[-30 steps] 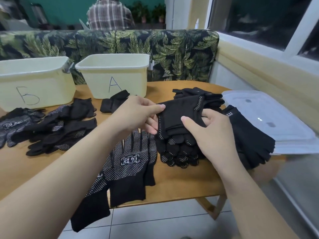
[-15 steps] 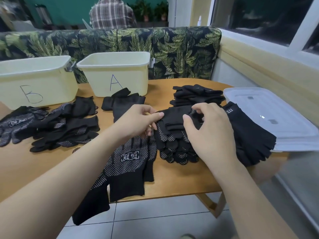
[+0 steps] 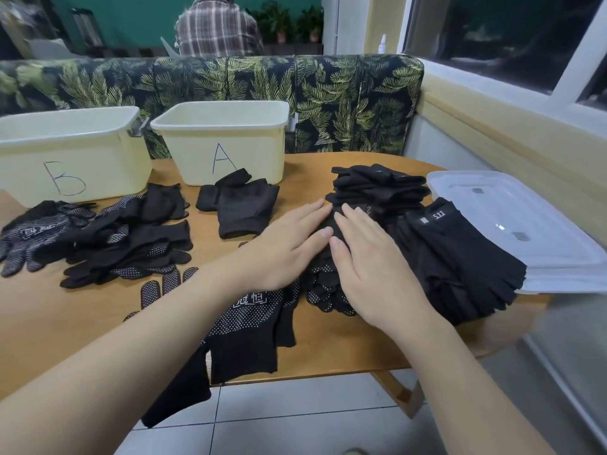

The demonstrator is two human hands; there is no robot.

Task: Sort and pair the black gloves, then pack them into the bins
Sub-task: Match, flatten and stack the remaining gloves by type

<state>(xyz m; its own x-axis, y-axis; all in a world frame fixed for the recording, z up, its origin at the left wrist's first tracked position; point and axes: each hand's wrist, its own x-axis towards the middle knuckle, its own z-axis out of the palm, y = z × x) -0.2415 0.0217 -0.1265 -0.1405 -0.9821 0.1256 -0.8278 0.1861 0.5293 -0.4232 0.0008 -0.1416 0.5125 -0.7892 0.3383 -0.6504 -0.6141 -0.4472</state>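
Left hand: the left hand (image 3: 289, 247) lies flat on the dotted stack (image 3: 323, 284), fingers (image 3: 312, 213) straight and together, gripping nothing.
Right hand: the right hand (image 3: 377, 267) lies flat just beside it on the same stack, fingers straight, thumb tips nearly touching the left hand's; it holds nothing either.
Dotted stack: black gloves with white grip dots, piled mid-tabletop (image 3: 82, 310) under both palms; only the fingertip ends show below the hands.
Other gloves: a logo pair (image 3: 249, 326) hangs over the near edge; fingerless gloves (image 3: 460, 257) lie to the right, partly against the lid (image 3: 525, 224); a plain stack (image 3: 381, 188) sits behind; a half-finger pair (image 3: 239, 205) lies in front of bin A (image 3: 226, 142); a loose heap (image 3: 115, 238) lies in front of bin B (image 3: 69, 152).
Bins: both stand at the far edge; from this angle their contents cannot be seen.
Step, as judged: pressing the stack flat to square it up; packing seems not yet started.
Handling: the gloves look light, soft and floppy, so a stack will likely sag and slide apart if lifted by one end. The dots probably give some grip between layers.
Where to hold: best clamped from both sides across the middle, or thumb on top and fingers underneath, keeping cuffs aligned.
Risk: the overhanging pair could slip to the floor if nudged.
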